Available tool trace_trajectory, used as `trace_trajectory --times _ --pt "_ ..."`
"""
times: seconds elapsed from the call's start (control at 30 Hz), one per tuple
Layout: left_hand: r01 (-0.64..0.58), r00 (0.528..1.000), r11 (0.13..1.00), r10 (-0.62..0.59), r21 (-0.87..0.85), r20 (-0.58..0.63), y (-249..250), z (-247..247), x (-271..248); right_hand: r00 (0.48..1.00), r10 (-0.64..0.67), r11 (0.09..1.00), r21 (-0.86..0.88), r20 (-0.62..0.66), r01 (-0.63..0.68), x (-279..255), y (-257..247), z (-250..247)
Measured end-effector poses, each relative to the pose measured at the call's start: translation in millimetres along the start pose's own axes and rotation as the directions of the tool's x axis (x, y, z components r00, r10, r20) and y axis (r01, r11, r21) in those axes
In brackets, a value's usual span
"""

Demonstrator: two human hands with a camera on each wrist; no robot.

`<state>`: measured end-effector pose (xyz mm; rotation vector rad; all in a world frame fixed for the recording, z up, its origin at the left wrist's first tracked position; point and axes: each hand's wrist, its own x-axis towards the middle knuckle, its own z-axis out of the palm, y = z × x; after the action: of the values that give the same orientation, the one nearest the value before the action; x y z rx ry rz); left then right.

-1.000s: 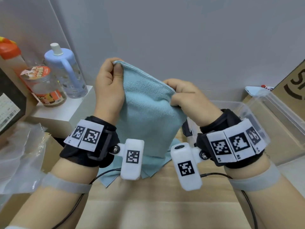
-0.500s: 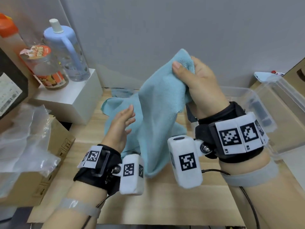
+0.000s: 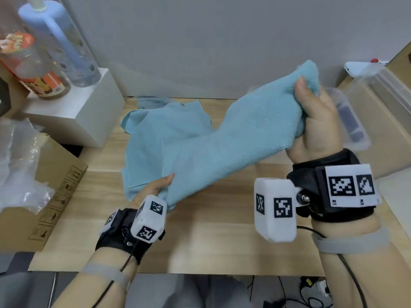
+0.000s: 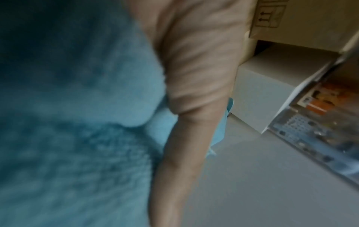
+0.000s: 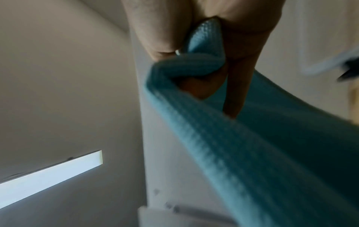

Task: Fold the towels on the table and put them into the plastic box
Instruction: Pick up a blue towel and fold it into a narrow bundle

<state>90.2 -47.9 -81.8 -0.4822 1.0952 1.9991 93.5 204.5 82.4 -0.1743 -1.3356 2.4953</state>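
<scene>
A light-blue towel [image 3: 233,147], folded into a long strip, stretches slantwise above the wooden table [image 3: 222,230]. My right hand [image 3: 311,112] grips its upper end, bunched in the fist, just in front of the clear plastic box [image 3: 353,130]. The right wrist view shows the towel [image 5: 223,138] pinched between thumb and fingers of my right hand [image 5: 242,38]. My left hand [image 3: 155,187] holds the lower end, thumb on top and fingers hidden beneath. In the blurred left wrist view, the towel [image 4: 68,122] fills the left half. A second blue towel [image 3: 160,127] lies spread on the table behind.
A white block [image 3: 89,107] at the back left carries a blue bottle [image 3: 57,41] and a jar [image 3: 29,63]. A cardboard box [image 3: 44,185] with plastic wrap [image 3: 17,163] stands at the left edge. More cardboard [image 3: 389,130] lies right of the plastic box.
My left hand, open beside the hanging towel before, now holds its lower end. My right hand has moved right and lower with the upper end, so the towel is pulled out slantwise.
</scene>
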Motion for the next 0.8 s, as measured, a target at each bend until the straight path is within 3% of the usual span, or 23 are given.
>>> trace_trajectory --times 0.1,0.17,0.23,0.3,0.4,0.5,0.57,0.63,0.67,0.7,0.8 --pt "0.031 0.997 0.992 -0.023 0.119 -0.074 -12 9 0 0.983 0.075 0.984 -0.145 -0.169 -0.100 -8 16 -67" --pt "0.046 0.994 0.988 -0.032 0.145 -0.102 -22 13 2 0.949 0.139 0.926 -0.303 -0.284 -0.226 -19 30 -118" --pt "0.074 0.985 0.984 -0.046 0.165 -0.169 -34 15 7 0.898 0.240 0.779 -0.479 -0.369 -0.405 -33 44 -164" --pt "0.091 0.966 0.977 -0.041 0.191 -0.255 -51 15 13 0.814 0.361 0.569 -0.583 -0.455 -0.579 -47 62 -206" --pt "0.042 0.906 0.949 0.095 0.311 -0.412 -74 14 28 0.702 0.488 0.309 -0.650 -0.519 -0.695 -61 91 -251" --pt "0.023 0.803 0.837 0.310 0.547 -0.508 -89 5 37 0.716 0.463 0.181 -0.735 -0.523 -0.654 -66 103 -266" --pt "0.033 0.722 0.777 0.417 0.629 -0.552 -97 3 36 0.745 0.427 0.151 -0.772 -0.513 -0.618 -65 104 -268" --pt "0.087 0.599 0.703 0.530 0.706 -0.601 -101 3 29 0.768 0.391 0.148 -0.789 -0.506 -0.596 -63 106 -267" --pt "0.132 0.566 0.673 0.552 0.728 -0.613 -102 3 24 0.780 0.361 0.168 -0.787 -0.511 -0.594 -62 108 -268" --pt "0.178 0.570 0.650 0.544 0.738 -0.617 -102 3 19 0.788 0.330 0.204 -0.776 -0.519 -0.596 -62 109 -268" --pt "0.346 0.704 0.572 0.366 0.744 -0.609 -103 1 9 0.815 0.267 0.309 -0.755 -0.515 -0.578 -65 112 -267"
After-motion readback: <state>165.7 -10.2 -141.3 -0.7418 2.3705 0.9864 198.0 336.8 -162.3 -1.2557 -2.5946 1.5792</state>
